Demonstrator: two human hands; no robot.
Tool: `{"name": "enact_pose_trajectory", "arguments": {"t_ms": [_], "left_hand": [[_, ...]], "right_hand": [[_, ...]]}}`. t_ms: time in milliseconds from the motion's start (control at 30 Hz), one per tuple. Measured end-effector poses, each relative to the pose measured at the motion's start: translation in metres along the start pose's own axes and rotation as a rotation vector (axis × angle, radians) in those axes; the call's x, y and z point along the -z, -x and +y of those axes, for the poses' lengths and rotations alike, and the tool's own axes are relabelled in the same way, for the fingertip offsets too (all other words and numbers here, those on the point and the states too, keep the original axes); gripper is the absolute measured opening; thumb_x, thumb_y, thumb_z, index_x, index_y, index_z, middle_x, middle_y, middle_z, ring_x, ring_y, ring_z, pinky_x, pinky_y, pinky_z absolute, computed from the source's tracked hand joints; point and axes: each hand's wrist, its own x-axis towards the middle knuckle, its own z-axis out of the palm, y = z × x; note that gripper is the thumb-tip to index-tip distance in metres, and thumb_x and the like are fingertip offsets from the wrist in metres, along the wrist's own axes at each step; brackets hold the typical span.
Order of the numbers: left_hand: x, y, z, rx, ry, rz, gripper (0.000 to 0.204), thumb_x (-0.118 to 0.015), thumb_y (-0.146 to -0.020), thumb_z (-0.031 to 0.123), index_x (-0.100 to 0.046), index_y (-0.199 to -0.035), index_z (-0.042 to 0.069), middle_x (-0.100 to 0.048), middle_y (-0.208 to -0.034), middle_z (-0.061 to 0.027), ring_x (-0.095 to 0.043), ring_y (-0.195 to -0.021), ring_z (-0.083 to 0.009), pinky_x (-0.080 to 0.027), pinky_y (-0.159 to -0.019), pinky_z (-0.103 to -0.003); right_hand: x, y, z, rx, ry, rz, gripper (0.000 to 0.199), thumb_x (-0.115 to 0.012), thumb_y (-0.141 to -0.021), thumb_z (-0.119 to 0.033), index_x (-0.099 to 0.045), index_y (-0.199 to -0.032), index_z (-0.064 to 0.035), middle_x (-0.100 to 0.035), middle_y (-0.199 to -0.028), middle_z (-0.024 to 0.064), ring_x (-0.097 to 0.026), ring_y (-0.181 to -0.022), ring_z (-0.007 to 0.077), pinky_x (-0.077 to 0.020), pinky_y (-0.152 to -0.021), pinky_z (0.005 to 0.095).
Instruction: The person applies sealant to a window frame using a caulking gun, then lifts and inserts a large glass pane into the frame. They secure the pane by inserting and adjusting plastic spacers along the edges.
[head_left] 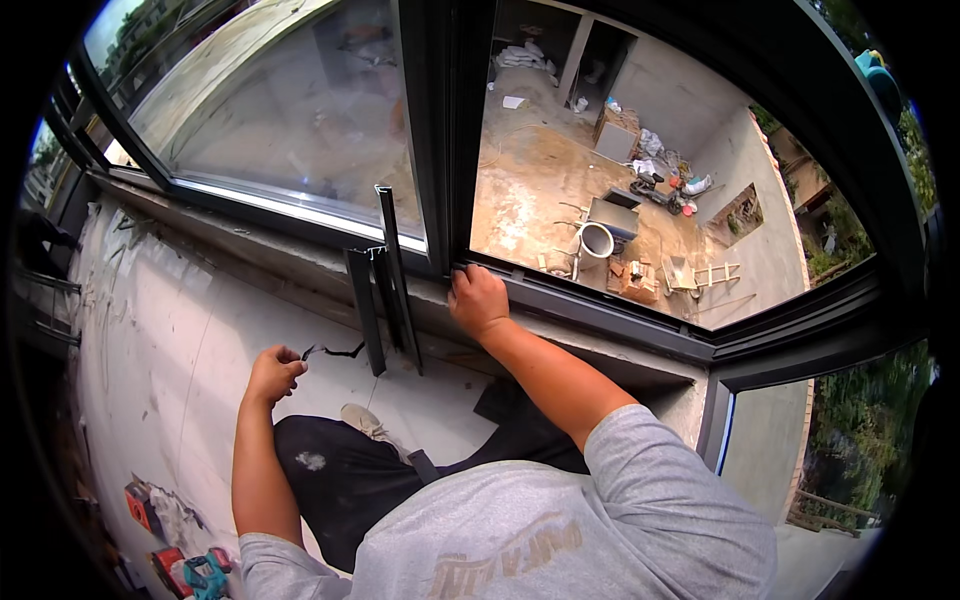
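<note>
My left hand (274, 376) is held out over the pale floor, thumb and fingers pinched on the end of a thin, wavy black strip (342, 351). My right hand (480, 300) presses at the lower corner of a dark window frame (590, 300), its fingers curled against the edge. Whatever those fingers grip is hidden behind the hand. Between my two hands, several dark metal profiles (392, 270) lean upright against the sill, their cut ends up.
A glazed pane (290, 110) fills the left side of the window. Beyond the opening at right, a yard far below holds a white bucket (595, 240), bricks (637, 283) and a ladder (718, 274). Red and teal tools (205, 573) lie on the floor at lower left.
</note>
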Motion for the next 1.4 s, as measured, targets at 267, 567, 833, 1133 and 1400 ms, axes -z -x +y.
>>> {"name": "enact_pose_trajectory", "arguments": {"t_ms": [267,567,833,1133,1400], "left_hand": [[0.0,0.002,-0.001,-0.002,-0.008,0.011,0.026,-0.079,-0.085,0.013,-0.068,-0.103,-0.002,-0.07,-0.083,-0.0091,-0.065,-0.061,-0.0164,-0.051,-0.05,-0.032],[0.003,0.006,-0.01,0.002,0.021,0.015,0.027,-0.079,-0.085,0.013,-0.067,-0.104,-0.002,-0.069,-0.082,-0.0093,-0.064,-0.06,-0.0159,-0.05,-0.049,-0.032],[0.003,0.01,-0.009,0.014,0.018,0.017,0.027,-0.079,-0.086,0.014,-0.068,-0.104,-0.002,-0.069,-0.082,-0.009,-0.065,-0.061,-0.0155,-0.05,-0.049,-0.031],[0.002,0.011,-0.009,0.017,0.013,0.013,0.024,-0.078,-0.087,0.015,-0.069,-0.104,-0.001,-0.069,-0.082,-0.0082,-0.064,-0.062,-0.0152,-0.05,-0.05,-0.032],[-0.02,0.091,0.085,-0.243,-0.07,-0.305,0.013,-0.077,-0.089,0.012,-0.071,-0.093,0.001,-0.067,-0.082,-0.0027,-0.06,-0.072,-0.0113,-0.05,-0.067,-0.029]], "right_hand": [[0.036,-0.006,0.003,-0.136,-0.238,0.036,0.021,-0.076,-0.082,-0.015,-0.069,-0.102,-0.0097,-0.064,-0.102,0.0121,-0.068,-0.087,0.0383,-0.056,-0.074,0.0506],[0.021,-0.011,-0.004,0.01,-0.074,0.095,0.013,-0.073,-0.086,-0.017,-0.07,-0.097,-0.0108,-0.062,-0.092,0.0087,-0.068,-0.08,0.0324,-0.0563,-0.067,0.0472],[0.009,-0.017,-0.011,-0.098,-0.032,0.089,0.017,-0.072,-0.085,-0.02,-0.065,-0.089,-0.0055,-0.062,-0.086,0.0129,-0.067,-0.081,0.0364,-0.0561,-0.067,0.0506],[0.009,0.032,-0.05,-0.269,-0.546,-0.121,0.015,-0.066,-0.093,-0.02,-0.065,-0.092,-0.0046,-0.066,-0.093,0.0146,-0.066,-0.084,0.0356,-0.0528,-0.075,0.0456],[0.074,0.061,-0.083,-0.421,-1.422,-0.579,0.028,-0.066,-0.098,-0.02,-0.065,-0.118,0.0004,-0.057,-0.09,-0.0028,-0.054,-0.089,0.0077,-0.0467,-0.084,0.0293]]}}
